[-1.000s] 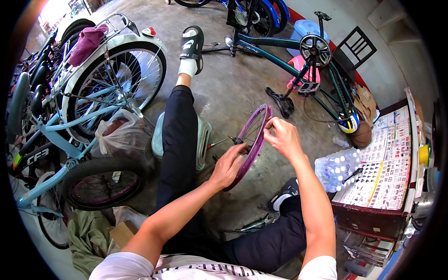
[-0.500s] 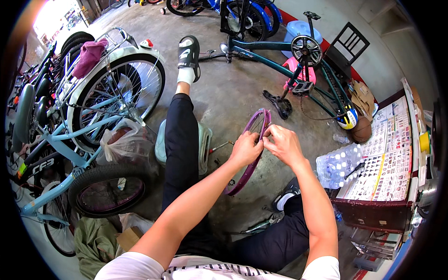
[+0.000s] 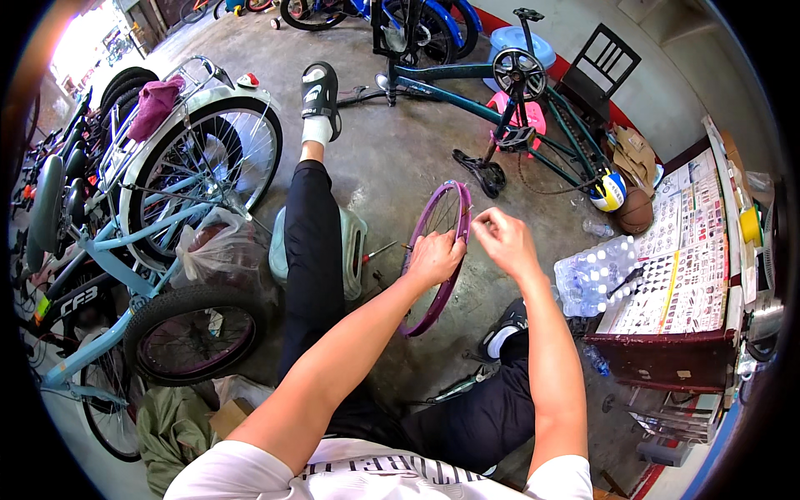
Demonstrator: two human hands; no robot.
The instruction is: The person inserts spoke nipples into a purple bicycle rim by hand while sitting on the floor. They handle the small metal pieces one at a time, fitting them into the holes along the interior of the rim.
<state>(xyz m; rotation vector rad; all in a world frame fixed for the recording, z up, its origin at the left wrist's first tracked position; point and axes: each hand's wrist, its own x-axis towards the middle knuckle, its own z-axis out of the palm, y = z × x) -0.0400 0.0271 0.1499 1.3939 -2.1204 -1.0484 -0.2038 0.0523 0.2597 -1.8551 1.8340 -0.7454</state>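
Observation:
A purple bicycle wheel rim [image 3: 435, 310] with spokes and no tyre stands tilted between my legs. My left hand [image 3: 435, 258] is closed round its near side, fingers over the rim. Just right of the rim, apart from it, hovers my right hand [image 3: 505, 243] with its fingers curled into a pinch. Whatever may be between those fingertips is too small to make out. On the floor left of the rim lies a screwdriver [image 3: 379, 252], beside a pale green plastic stool [image 3: 353, 250] partly hidden by my outstretched leg.
Light-blue bicycles [image 3: 125, 258] crowd the left, with a loose tyred wheel [image 3: 196, 335] in front. An upturned dark green bicycle frame [image 3: 450, 93] stands ahead. Bottled water [image 3: 593, 279], a basketball [image 3: 635, 210] and a poster-covered table [image 3: 667, 321] are at the right.
My right hand has come off the rim and moved slightly right. The rim has turned, showing more of its spoked face, while my left hand keeps hold.

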